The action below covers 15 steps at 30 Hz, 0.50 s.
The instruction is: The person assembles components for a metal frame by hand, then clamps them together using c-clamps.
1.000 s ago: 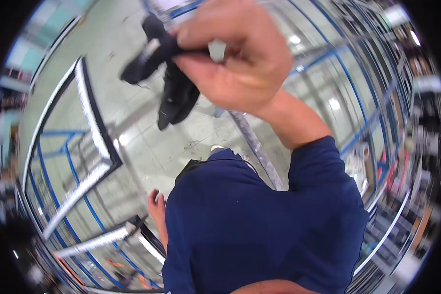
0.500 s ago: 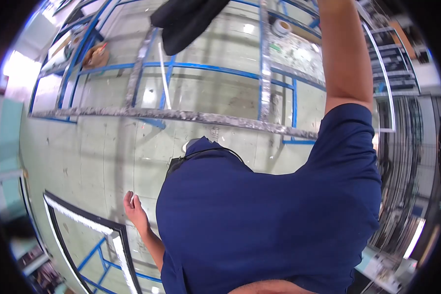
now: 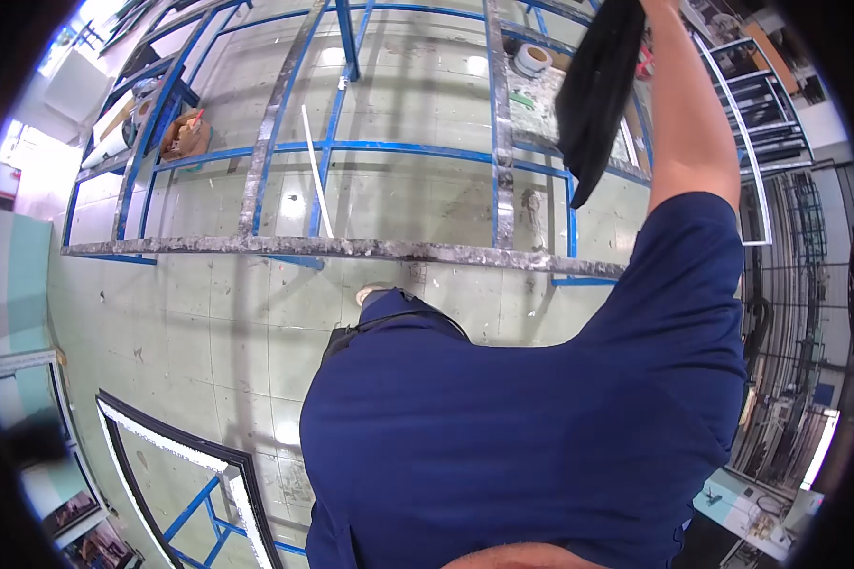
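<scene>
A black cloth [image 3: 601, 100] hangs in a long, narrow fold in the upper right, over the frame table. My right hand [image 3: 662, 6] is at the top edge of the view at the cloth's upper end, closed on it, with most of the fingers cut off. My right arm is stretched out forward. My left hand is out of sight. Below the cloth runs the table's worn front rail [image 3: 399, 249], with a thin white strip [image 3: 314, 171] leaning among the blue legs.
A roll of tape [image 3: 531, 60] stands on a littered board. A brown bag [image 3: 186, 137] is at the left of the blue frame. A black-and-white window frame [image 3: 176, 431] stands lower left. Racks of long profiles [image 3: 797, 313] line the right side.
The black cloth has swung from the top middle to the right, beside my right arm. My left hand, seen low at the left before, has gone out of view.
</scene>
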{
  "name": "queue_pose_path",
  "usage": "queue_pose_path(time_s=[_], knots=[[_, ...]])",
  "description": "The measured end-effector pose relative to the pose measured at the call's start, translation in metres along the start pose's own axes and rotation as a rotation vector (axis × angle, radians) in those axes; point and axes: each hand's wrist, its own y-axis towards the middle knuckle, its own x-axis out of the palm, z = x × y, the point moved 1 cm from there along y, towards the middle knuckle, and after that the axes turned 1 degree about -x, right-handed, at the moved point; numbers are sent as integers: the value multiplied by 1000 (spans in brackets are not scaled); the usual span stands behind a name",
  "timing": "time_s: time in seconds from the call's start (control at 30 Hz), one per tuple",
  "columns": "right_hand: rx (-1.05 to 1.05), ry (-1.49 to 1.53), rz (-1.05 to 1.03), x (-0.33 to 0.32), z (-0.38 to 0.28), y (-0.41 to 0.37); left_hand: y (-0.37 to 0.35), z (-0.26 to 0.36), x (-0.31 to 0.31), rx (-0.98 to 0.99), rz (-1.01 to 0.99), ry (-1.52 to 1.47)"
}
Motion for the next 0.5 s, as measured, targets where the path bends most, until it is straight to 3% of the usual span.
queue_pose_path(time_s=[0.07, 0.1, 0.17, 0.23, 0.33, 0.37, 0.43, 0.47, 0.5], knots=[[17, -260, -12, -32, -36, -2, -13, -9, -3, -61, -8, -25], [193, -115, -172, -19, 11, 18, -18, -10, -4, -80, -10, -34], [178, 89, -290, -31, 16, 31, -24, -11, -5, -106, -8, -51], [171, 109, -255, -25, 29, 34, -27, -9, -4, -115, -12, -59], [339, -58, -454, -4, 61, 16, -27, -2, -1, -120, -14, -76], [40, -334, -206, 17, 84, -10, -27, 0, 0, -123, -18, -79], [140, -295, -482, 35, 99, -69, -27, 3, 1, -127, -24, -86], [9, -539, -628, 40, 103, -108, -26, 5, 1, -124, -26, -84], [124, -516, -722, 34, 93, -153, -25, 6, 1, -124, -32, -79]])
